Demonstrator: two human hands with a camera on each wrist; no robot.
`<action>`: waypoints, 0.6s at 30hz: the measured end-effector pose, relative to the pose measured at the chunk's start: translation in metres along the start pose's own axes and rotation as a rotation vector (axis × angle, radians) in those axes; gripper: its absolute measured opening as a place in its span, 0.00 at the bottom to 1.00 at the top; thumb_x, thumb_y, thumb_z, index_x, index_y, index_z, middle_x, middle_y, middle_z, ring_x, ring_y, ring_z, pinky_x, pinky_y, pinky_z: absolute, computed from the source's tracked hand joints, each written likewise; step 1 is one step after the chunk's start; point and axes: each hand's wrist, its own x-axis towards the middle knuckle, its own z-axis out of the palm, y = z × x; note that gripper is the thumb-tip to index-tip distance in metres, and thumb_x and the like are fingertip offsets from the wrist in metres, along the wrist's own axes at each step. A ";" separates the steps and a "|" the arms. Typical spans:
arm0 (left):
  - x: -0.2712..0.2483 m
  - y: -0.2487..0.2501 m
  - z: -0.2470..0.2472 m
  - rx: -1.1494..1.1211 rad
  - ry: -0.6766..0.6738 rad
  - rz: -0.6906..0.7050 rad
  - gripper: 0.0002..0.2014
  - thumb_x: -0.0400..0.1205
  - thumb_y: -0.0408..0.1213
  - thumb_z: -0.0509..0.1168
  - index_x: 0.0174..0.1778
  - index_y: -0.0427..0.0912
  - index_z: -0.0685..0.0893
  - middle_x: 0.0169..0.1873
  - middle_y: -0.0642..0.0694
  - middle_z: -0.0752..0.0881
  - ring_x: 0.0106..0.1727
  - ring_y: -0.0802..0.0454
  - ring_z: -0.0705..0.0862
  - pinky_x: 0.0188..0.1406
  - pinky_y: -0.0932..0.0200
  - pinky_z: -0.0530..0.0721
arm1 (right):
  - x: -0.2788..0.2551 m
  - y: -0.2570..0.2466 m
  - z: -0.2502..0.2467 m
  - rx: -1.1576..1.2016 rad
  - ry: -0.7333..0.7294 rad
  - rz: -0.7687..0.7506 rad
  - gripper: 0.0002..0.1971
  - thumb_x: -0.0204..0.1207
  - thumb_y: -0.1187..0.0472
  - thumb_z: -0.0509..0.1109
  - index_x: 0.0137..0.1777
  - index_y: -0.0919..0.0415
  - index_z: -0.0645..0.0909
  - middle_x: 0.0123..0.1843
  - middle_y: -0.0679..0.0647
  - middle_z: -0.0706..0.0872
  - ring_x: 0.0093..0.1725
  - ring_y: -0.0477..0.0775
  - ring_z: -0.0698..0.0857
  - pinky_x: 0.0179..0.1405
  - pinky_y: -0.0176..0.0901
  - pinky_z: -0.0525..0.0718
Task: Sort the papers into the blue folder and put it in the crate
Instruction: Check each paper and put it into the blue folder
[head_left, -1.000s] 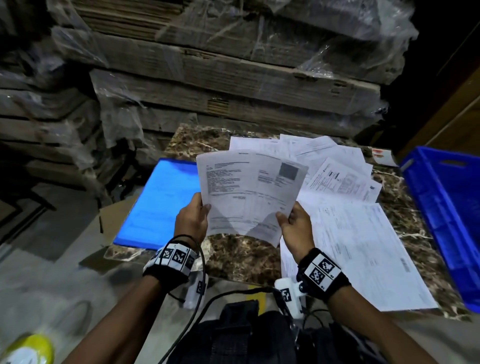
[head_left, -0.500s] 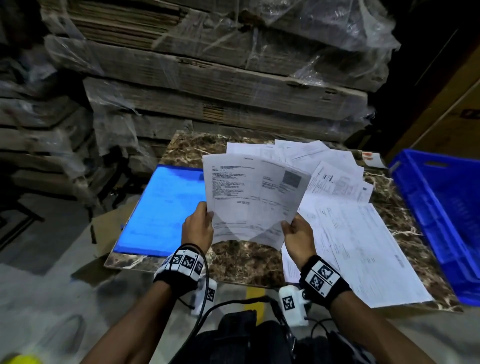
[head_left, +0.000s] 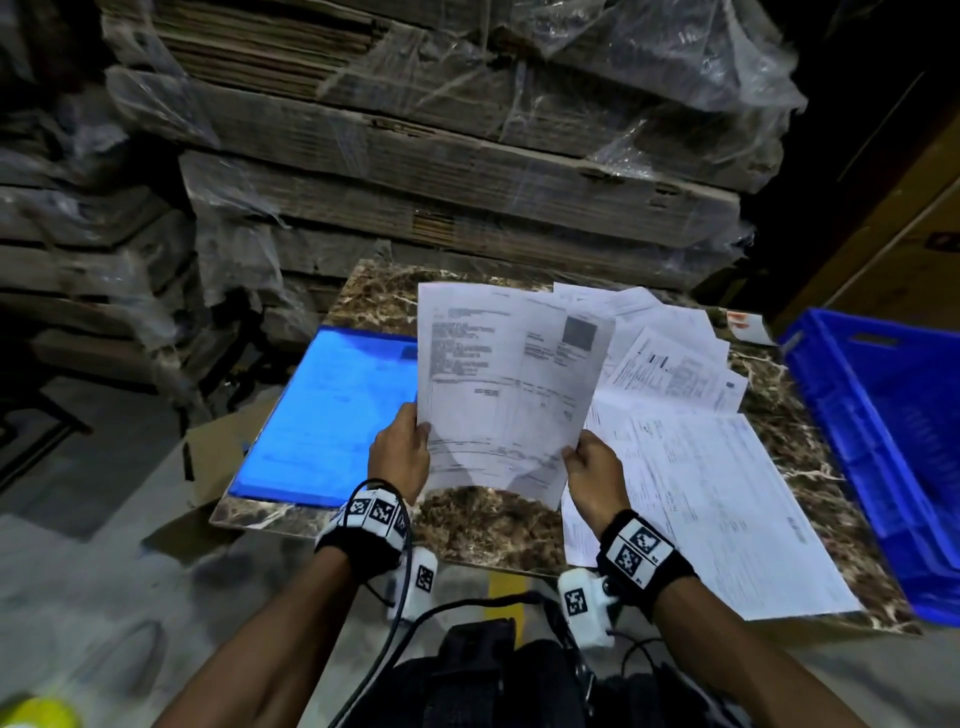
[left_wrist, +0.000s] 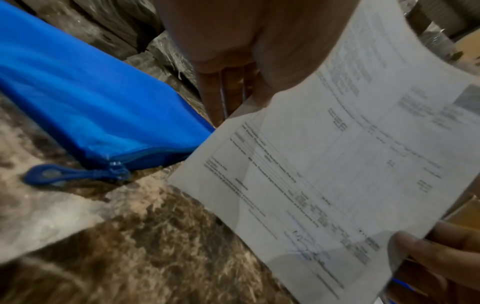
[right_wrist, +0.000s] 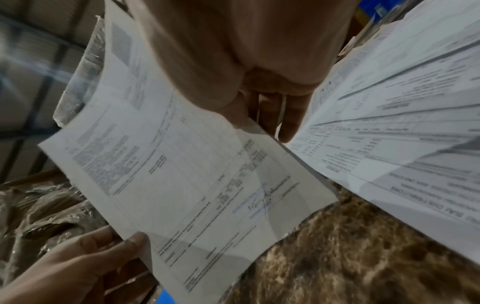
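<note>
White sheets (head_left: 506, 384) being gripped by left hand (head_left: 400, 457) and right hand (head_left: 595, 475) beside blue folder (head_left: 332, 410); sorting underway; next: slipping them in.

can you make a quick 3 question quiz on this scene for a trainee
1. True or false: the blue folder lies on the marble table, to the left of the held sheets.
2. Which hands hold the printed sheets? A) left hand only B) right hand only C) both hands
3. Fill in: the blue crate stands at the table's ____ side.

Key
1. True.
2. C: the left hand pinches the lower left edge and the right hand the lower right corner.
3. Right. The loose papers are spread on the table between the held sheets and the crate.
</note>
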 end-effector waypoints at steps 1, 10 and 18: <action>0.002 0.003 -0.003 -0.009 -0.001 -0.006 0.06 0.84 0.34 0.60 0.51 0.35 0.76 0.47 0.34 0.85 0.50 0.33 0.82 0.39 0.50 0.74 | 0.001 -0.002 -0.003 0.008 -0.002 -0.011 0.09 0.84 0.67 0.58 0.57 0.67 0.79 0.54 0.60 0.84 0.52 0.57 0.81 0.52 0.46 0.80; 0.021 -0.007 -0.005 0.042 -0.263 -0.148 0.17 0.79 0.35 0.69 0.64 0.38 0.80 0.47 0.42 0.83 0.56 0.39 0.82 0.48 0.56 0.76 | 0.001 0.001 -0.025 0.174 -0.195 0.114 0.11 0.80 0.75 0.60 0.53 0.64 0.81 0.48 0.63 0.87 0.42 0.61 0.87 0.44 0.53 0.87; 0.002 -0.014 0.021 0.208 -0.400 -0.171 0.26 0.79 0.33 0.67 0.74 0.43 0.72 0.64 0.38 0.82 0.66 0.39 0.79 0.61 0.54 0.77 | 0.004 0.040 -0.016 0.118 -0.285 0.332 0.06 0.76 0.76 0.62 0.41 0.75 0.81 0.38 0.66 0.81 0.37 0.62 0.79 0.38 0.52 0.75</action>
